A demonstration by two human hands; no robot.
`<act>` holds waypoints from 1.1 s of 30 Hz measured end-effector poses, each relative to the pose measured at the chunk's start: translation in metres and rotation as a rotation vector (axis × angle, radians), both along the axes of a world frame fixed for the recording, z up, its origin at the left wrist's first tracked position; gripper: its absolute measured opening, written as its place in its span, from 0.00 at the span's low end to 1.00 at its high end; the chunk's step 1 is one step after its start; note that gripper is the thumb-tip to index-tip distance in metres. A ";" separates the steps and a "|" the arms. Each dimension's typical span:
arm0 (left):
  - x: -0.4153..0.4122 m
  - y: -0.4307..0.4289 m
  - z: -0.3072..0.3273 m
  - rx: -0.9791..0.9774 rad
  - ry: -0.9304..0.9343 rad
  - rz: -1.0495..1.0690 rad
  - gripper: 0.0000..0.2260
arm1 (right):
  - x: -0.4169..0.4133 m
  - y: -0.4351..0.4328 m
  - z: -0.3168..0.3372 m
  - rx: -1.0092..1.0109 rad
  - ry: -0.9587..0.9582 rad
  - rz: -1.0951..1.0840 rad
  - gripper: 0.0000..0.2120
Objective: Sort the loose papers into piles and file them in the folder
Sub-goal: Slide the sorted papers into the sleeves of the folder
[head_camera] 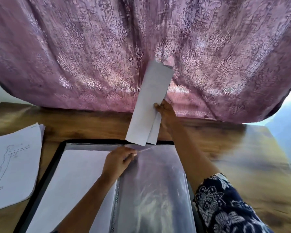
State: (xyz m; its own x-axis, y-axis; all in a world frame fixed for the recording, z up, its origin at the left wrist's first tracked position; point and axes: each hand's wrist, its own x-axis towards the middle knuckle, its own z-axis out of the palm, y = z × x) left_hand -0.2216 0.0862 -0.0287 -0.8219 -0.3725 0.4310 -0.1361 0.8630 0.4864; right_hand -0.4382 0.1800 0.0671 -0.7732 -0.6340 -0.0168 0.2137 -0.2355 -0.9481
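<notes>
Wooden tabletop (242, 157), far edge against a mauve patterned curtain (107, 47). Black folder (44, 182) lies open at the near-centre of the tabletop, its far rim approx parallel to the table's far edge. L page holds a white sheet (71, 182); R page is a clear sleeve (154, 185), glossy, contents unreadable. Left hand (119, 159) sits at the sleeve's far edge, fingers curled, tips pinching the top lip of the plastic nr the folder's spine; the lip is lifted a little off the page. Right hand (165, 109) is raised over the far side of the tabletop, gripping the papers (148, 105) at their R edge: thumb on the near face, other fingers behind and hidden. Papers stand nearly upright, tilted, at least two sheets, slightly offset at the bottom. Their lower edges hang just above the folder's far rim, close to the left hand's fingertips but not touching. Dark floral cuff (225, 207) on the R forearm. By the tabletop's L edge, beside the folder: a pile (15, 165) of loose sheets, top one w/ a pencil figure sketch.
</notes>
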 end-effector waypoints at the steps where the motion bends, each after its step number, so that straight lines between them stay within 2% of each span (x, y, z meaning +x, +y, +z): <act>1: 0.000 -0.001 0.001 -0.006 0.011 0.008 0.08 | 0.001 0.001 -0.003 0.005 -0.021 0.019 0.12; 4: -0.002 -0.003 0.002 0.051 0.050 0.015 0.13 | 0.001 0.003 -0.015 -0.002 -0.070 0.053 0.12; 6: -0.003 -0.004 0.001 0.105 0.044 0.022 0.14 | 0.001 0.004 -0.017 0.010 -0.096 0.053 0.12; 12: -0.005 -0.004 0.001 0.094 0.059 0.063 0.14 | 0.003 0.007 -0.014 0.118 -0.087 0.093 0.13; 15: -0.010 -0.008 0.002 0.191 0.050 0.061 0.15 | 0.003 0.012 -0.013 0.267 0.005 0.141 0.16; 18: -0.016 -0.008 0.005 0.270 0.009 0.070 0.04 | 0.006 0.021 -0.015 0.400 0.096 0.146 0.16; 19: -0.018 -0.008 0.005 0.302 -0.009 0.077 0.03 | 0.008 0.024 -0.017 0.444 0.144 0.138 0.16; 21: -0.022 -0.004 0.006 0.366 -0.051 0.065 0.09 | 0.009 0.029 -0.019 0.551 0.249 0.127 0.15; 25: -0.031 0.002 0.003 0.454 -0.135 0.055 0.04 | 0.010 0.036 -0.018 0.760 0.405 0.152 0.13; 27: -0.035 0.002 0.001 0.494 -0.144 0.060 0.02 | 0.011 0.038 -0.016 0.843 0.479 0.176 0.18; 29: -0.038 0.000 0.000 0.518 -0.148 0.060 0.04 | 0.014 0.040 -0.012 0.882 0.467 0.167 0.20; 31: -0.040 -0.001 0.002 0.574 -0.137 0.065 0.03 | 0.013 0.044 -0.014 0.858 0.422 0.150 0.17; 33: -0.040 0.002 0.008 0.654 -0.084 0.086 0.04 | 0.014 0.051 -0.011 0.902 0.511 0.187 0.12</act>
State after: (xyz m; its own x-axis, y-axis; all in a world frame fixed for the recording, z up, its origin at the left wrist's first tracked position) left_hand -0.2613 0.0885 -0.0209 -0.7987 -0.6010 0.0290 -0.2518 0.3777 0.8910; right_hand -0.4246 0.2311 0.0561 -0.7127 -0.6586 -0.2416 -0.3003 0.5976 -0.7434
